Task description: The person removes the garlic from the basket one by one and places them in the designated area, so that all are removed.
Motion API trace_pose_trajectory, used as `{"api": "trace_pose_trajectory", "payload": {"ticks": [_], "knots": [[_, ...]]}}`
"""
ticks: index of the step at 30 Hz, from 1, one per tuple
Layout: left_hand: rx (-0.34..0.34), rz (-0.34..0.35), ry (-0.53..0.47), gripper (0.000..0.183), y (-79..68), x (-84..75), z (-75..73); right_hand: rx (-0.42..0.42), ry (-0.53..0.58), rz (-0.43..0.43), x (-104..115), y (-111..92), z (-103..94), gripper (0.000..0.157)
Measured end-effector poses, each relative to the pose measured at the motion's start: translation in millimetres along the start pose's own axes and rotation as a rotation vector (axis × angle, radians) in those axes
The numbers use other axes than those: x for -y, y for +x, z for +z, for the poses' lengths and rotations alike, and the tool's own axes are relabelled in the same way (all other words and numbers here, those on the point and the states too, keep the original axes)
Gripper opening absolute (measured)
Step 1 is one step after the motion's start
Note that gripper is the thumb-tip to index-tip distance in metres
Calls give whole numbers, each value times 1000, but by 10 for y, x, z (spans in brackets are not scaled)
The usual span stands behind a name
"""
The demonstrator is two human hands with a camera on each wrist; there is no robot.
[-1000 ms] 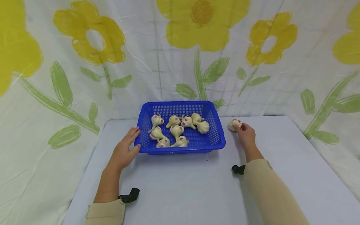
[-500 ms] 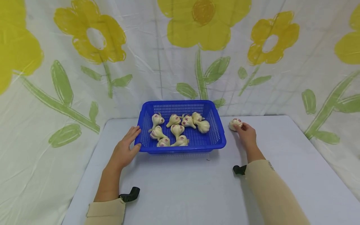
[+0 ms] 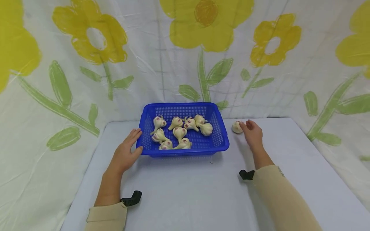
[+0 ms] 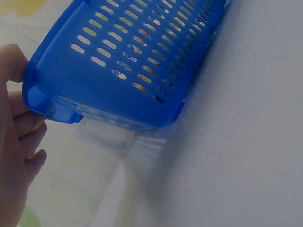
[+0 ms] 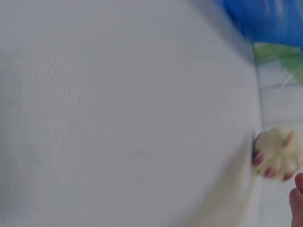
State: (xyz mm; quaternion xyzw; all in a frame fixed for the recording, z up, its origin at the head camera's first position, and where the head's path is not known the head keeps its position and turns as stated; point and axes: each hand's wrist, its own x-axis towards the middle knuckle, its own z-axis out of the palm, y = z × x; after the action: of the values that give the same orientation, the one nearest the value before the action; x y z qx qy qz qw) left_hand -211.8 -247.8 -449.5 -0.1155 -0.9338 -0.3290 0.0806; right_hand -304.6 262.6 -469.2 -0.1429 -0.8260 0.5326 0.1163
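Note:
A blue plastic basket [image 3: 185,153] with slotted sides holds several garlic bulbs [image 3: 180,132], pale with purple marks. My left hand [image 3: 125,154] is at the basket's left end, its fingers touching the rim and its thumb spread toward the front corner. The left wrist view shows that thumb [image 4: 12,64] against the blue rim [image 4: 32,78]. Right of the basket, one garlic bulb [image 3: 236,127] sits on the table near its back edge. My right hand [image 3: 254,136] is just beside it, thumb and fingers spread. In the right wrist view, fingertips [image 5: 297,198] show apart from this bulb [image 5: 278,153].
The white-covered table [image 3: 185,192] extends in front of the basket. A tiny dark speck [image 3: 211,162] lies on it. Behind stands a white curtain [image 3: 144,80] printed with yellow flowers. A black wrist mount [image 3: 131,199] sticks out at the left cuff, another at the right [image 3: 246,175].
My right hand's fingers have come away from the garlic bulb, which now sits on the table beside them. The left hand stays at the basket. The head view shifts slightly.

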Motion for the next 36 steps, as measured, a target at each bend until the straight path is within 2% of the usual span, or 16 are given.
{"api": "trace_pose_trajectory", "payload": {"ticks": [5, 10, 17, 21, 28, 36], "knots": [[-15, -5, 5, 64, 0, 7, -9, -21, 7, -145, 295, -87, 105, 72], [-18, 8, 11, 64, 10, 10, 6, 8, -22, -258, 541, -197, 214, 70], [-18, 10, 13, 63, 13, -31, 10, 151, -76, -352, 800, -401, 413, 71], [-24, 12, 19, 63, 8, -33, 7, 251, -133, -407, 890, -491, 539, 65], [-27, 4, 25, 62, -10, -6, -1, 448, -208, -437, 1025, -697, 808, 57], [0, -16, 21, 63, -10, 7, -8, 596, -235, -366, 1164, -897, 1144, 63]]}}
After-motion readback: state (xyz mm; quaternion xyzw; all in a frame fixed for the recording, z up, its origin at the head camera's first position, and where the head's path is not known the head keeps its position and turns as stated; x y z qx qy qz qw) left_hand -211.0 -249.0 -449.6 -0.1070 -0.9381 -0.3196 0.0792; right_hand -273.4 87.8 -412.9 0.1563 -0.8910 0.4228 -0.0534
